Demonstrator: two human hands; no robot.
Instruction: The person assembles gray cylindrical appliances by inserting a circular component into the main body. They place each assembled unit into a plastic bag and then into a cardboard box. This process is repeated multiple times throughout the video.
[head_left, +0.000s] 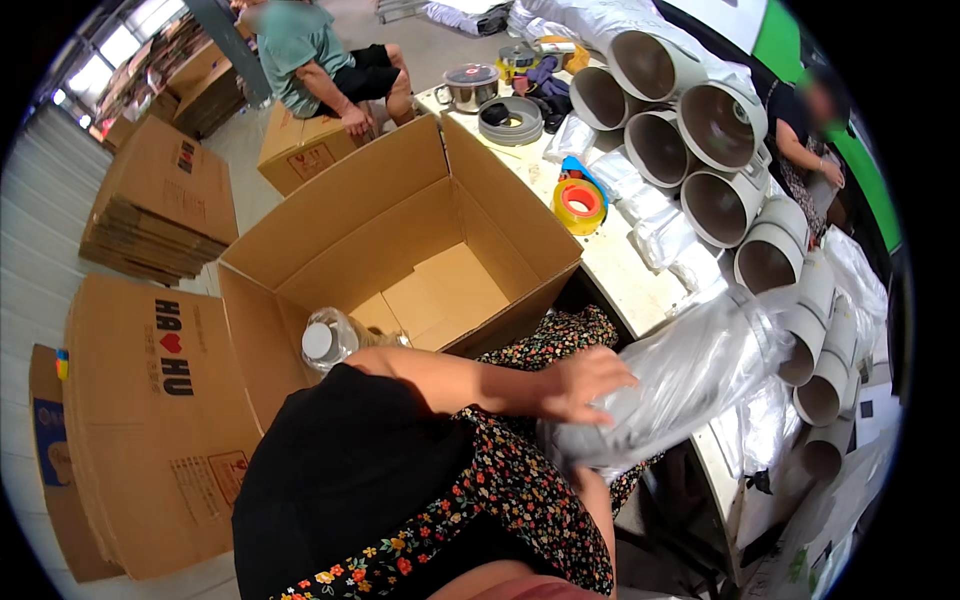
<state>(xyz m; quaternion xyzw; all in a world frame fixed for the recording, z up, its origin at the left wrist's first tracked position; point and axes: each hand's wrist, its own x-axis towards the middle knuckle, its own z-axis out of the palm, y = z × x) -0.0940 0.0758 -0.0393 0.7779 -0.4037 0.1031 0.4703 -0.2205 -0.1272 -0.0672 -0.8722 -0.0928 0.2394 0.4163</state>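
A grey cylinder wrapped in clear plastic (680, 385) lies tilted between my lap and the table edge, its film shiny and somewhat blurred. Over its near left end is my left hand (585, 385), open, fingers spread and slightly smeared by motion. My right hand (590, 482) is at the underside of that end and seems to hold it, though its fingers are mostly hidden behind the plastic. To the left of my knees stands an open cardboard box (345, 240). A clear plastic jar with a white lid (330, 340) is at its near left corner, partly behind my arm.
Grey mugs with brown insides (720, 125) lie stacked along the table (610, 262). Tape rolls (580, 203), a lidded metal pot (469, 88) and a grey ring-shaped roll (510, 122) sit nearby. Flattened cartons (150, 430) lean at left. Two other people (310, 70) are farther off.
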